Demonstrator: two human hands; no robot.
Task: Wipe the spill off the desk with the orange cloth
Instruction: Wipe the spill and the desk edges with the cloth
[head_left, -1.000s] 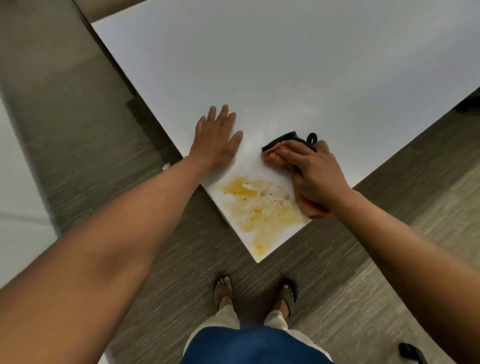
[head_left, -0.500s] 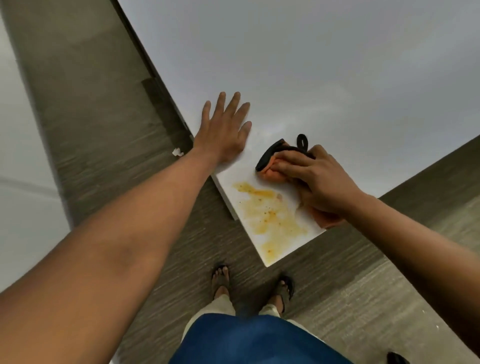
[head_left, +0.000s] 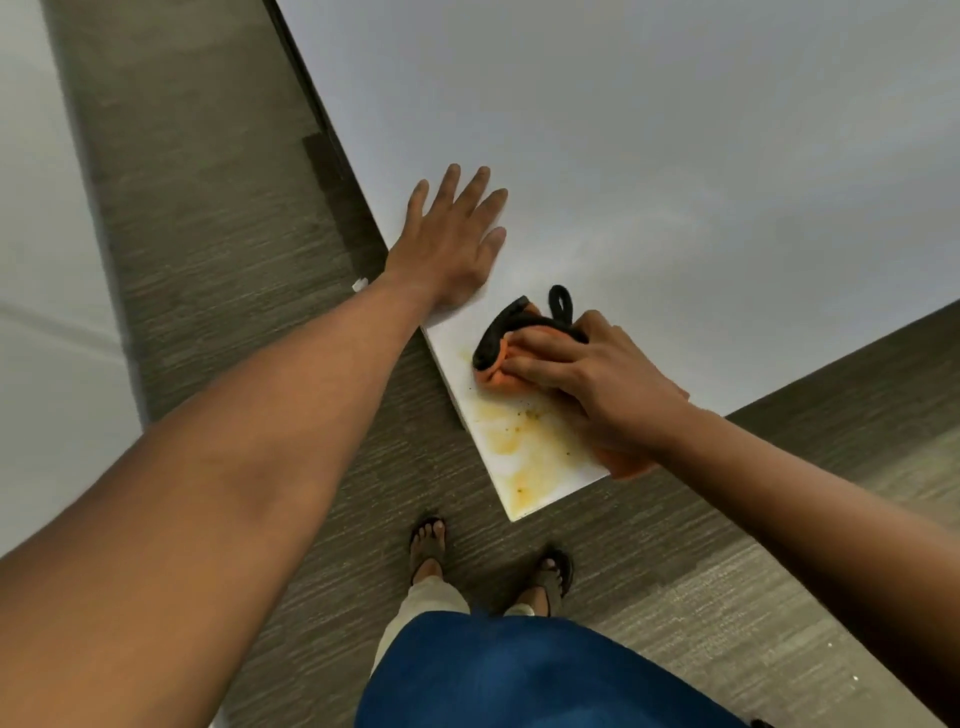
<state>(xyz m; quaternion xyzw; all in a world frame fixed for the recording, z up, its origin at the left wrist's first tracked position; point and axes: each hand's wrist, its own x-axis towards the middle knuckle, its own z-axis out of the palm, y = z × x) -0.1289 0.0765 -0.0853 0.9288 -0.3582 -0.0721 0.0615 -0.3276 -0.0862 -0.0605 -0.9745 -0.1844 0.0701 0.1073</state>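
My right hand (head_left: 597, 374) covered most of the orange cloth (head_left: 498, 376), so only its front bunch and a corner past the desk (head_left: 675, 156) edge showed. The spill (head_left: 524, 447) ran under my palm, its far side hidden. The desk ran off the top and right edges. My heel blurred against the cloth there.
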